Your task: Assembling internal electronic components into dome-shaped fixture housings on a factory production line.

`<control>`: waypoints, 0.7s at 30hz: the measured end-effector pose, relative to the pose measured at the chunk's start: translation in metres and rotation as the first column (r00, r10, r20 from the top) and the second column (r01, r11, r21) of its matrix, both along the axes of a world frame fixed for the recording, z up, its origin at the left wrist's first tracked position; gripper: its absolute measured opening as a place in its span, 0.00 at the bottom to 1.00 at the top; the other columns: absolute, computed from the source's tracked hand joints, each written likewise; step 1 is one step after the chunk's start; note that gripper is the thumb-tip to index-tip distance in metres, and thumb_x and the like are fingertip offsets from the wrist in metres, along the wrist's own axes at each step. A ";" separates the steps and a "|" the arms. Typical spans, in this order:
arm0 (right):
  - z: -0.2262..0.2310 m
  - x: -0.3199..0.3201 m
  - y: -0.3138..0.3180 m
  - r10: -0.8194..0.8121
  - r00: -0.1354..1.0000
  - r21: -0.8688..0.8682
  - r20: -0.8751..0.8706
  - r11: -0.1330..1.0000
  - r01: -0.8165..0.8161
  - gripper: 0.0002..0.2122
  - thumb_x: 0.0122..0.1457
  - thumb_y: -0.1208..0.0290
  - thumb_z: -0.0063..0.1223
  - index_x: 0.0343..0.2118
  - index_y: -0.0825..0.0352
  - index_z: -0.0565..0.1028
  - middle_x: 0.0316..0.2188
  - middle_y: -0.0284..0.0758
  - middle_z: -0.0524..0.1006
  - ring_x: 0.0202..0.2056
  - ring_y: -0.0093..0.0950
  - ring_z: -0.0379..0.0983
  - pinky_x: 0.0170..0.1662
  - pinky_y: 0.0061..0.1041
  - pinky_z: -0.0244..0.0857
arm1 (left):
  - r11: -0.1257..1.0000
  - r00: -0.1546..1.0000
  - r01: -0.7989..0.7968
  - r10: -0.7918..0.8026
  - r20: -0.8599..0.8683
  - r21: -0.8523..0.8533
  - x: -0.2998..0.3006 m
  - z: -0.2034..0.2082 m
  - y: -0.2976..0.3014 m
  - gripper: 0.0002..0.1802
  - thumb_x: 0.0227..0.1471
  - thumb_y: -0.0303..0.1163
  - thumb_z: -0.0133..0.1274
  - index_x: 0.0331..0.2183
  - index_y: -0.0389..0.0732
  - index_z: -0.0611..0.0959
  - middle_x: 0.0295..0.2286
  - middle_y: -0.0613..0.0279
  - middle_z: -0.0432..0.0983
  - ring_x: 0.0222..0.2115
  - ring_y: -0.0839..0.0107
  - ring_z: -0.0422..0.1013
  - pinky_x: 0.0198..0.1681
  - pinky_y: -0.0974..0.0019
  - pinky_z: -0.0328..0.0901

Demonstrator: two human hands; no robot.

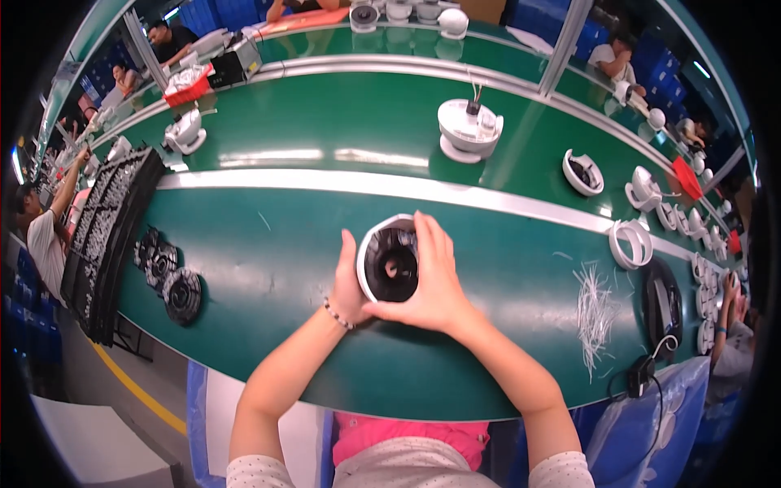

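Observation:
Between my two hands, above the near part of the green bench, is a round housing (391, 267) with a white rim and a glossy black bowl-shaped inside. A small skin-toned spot shows at the bowl's centre. My left hand (350, 281) grips its left side, thumb pointing up and the other fingers mostly hidden. On the other side my right hand (437, 276) wraps round the edge, its fingers along the far right rim and its thumb across the near edge. A beaded bracelet circles my left wrist.
Black round parts (181, 294) lie left, beside a black rack (110, 236) of small pieces. White strips (596, 309), a white ring (630, 244) and a black oval part (662, 305) lie right. Beyond the pale rail stands a white lamp-like unit (470, 130). Other people sit around.

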State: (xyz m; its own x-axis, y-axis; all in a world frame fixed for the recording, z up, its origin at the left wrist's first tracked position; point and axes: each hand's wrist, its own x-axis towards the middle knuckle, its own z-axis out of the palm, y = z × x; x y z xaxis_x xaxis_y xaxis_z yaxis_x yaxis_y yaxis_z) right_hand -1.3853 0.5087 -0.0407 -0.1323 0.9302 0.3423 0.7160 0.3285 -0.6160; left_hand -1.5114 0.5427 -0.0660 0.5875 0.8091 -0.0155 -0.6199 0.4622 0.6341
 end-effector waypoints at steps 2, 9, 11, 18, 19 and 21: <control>-0.008 0.000 0.002 0.024 1.000 -0.021 0.002 0.999 -0.024 0.57 0.23 0.50 0.66 0.53 0.77 0.43 0.51 0.53 0.47 0.53 0.47 0.44 0.55 0.39 0.43 | 0.999 0.999 0.030 -0.030 -0.018 -0.011 -0.003 -0.007 0.002 0.46 0.44 0.68 0.21 0.50 0.37 0.60 0.48 0.55 0.59 0.49 0.62 0.57 0.52 0.61 0.53; -0.004 -0.002 0.004 0.143 0.988 0.009 0.054 0.990 -0.144 0.56 0.24 0.50 0.66 0.52 0.78 0.44 0.51 0.52 0.48 0.52 0.48 0.46 0.53 0.39 0.46 | 0.989 0.991 0.130 -0.128 0.030 -0.075 -0.015 -0.012 0.008 0.42 0.46 0.65 0.24 0.50 0.41 0.61 0.47 0.56 0.60 0.48 0.64 0.59 0.51 0.60 0.55; -0.003 -0.002 0.006 0.157 0.985 0.016 0.074 0.987 -0.158 0.55 0.24 0.51 0.66 0.52 0.78 0.44 0.50 0.51 0.48 0.51 0.48 0.47 0.52 0.40 0.46 | 0.981 0.983 0.177 -0.172 0.056 -0.083 -0.018 -0.013 0.012 0.38 0.48 0.62 0.25 0.49 0.42 0.63 0.45 0.59 0.62 0.46 0.66 0.61 0.50 0.62 0.57; -0.011 -0.006 0.016 0.144 0.985 0.146 0.094 0.977 -0.157 0.56 0.21 0.51 0.65 0.53 0.75 0.45 0.50 0.51 0.51 0.50 0.47 0.50 0.51 0.40 0.47 | 0.994 0.982 0.109 -0.104 0.155 -0.025 -0.021 -0.019 0.013 0.31 0.48 0.53 0.38 0.47 0.40 0.65 0.43 0.58 0.65 0.43 0.67 0.63 0.48 0.62 0.59; -0.014 -0.008 0.017 0.123 0.990 0.157 0.065 0.979 -0.132 0.56 0.21 0.51 0.65 0.53 0.74 0.45 0.50 0.51 0.51 0.49 0.47 0.50 0.51 0.40 0.47 | 0.997 0.984 0.082 -0.080 0.159 -0.005 -0.020 -0.018 0.013 0.30 0.47 0.51 0.40 0.47 0.40 0.65 0.43 0.57 0.65 0.43 0.67 0.63 0.48 0.63 0.59; -0.016 -0.010 0.018 0.092 0.995 0.171 0.043 0.980 -0.098 0.55 0.22 0.51 0.64 0.54 0.73 0.45 0.50 0.51 0.51 0.48 0.47 0.51 0.50 0.40 0.48 | 0.998 0.981 0.050 -0.057 0.183 0.040 -0.020 -0.016 0.014 0.30 0.44 0.45 0.45 0.46 0.37 0.65 0.42 0.56 0.66 0.43 0.66 0.64 0.47 0.63 0.59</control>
